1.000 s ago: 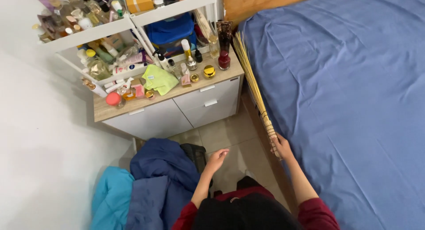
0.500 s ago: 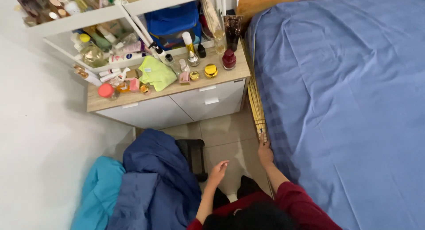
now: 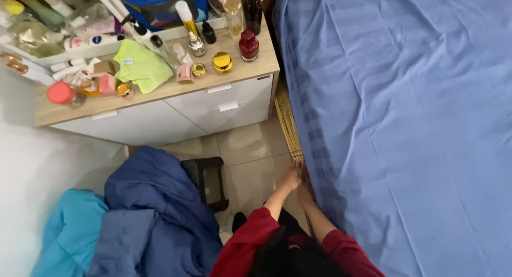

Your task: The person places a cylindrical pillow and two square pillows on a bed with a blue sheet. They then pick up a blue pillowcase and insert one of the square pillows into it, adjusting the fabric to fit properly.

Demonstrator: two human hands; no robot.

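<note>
A straw broom (image 3: 287, 122) lies on the tiled floor along the edge of the bed, its bristles reaching toward the white drawer unit (image 3: 176, 114). My left hand (image 3: 291, 178) and my right hand (image 3: 305, 185) meet at the broom's near end, close against the side of the blue striped bed sheet (image 3: 405, 122). Both hands look closed around the broom's handle end, though the grip is small in view. My red sleeves show at the bottom.
A pile of dark blue and turquoise clothes (image 3: 133, 223) covers a small black stool (image 3: 208, 181) on the left. The drawer unit's top holds several bottles, jars and a green cloth (image 3: 140, 66). A white wall runs along the left.
My left hand has moved from over the stool to join my right hand at the broom's end. The camera has moved closer and lower toward the drawer unit.
</note>
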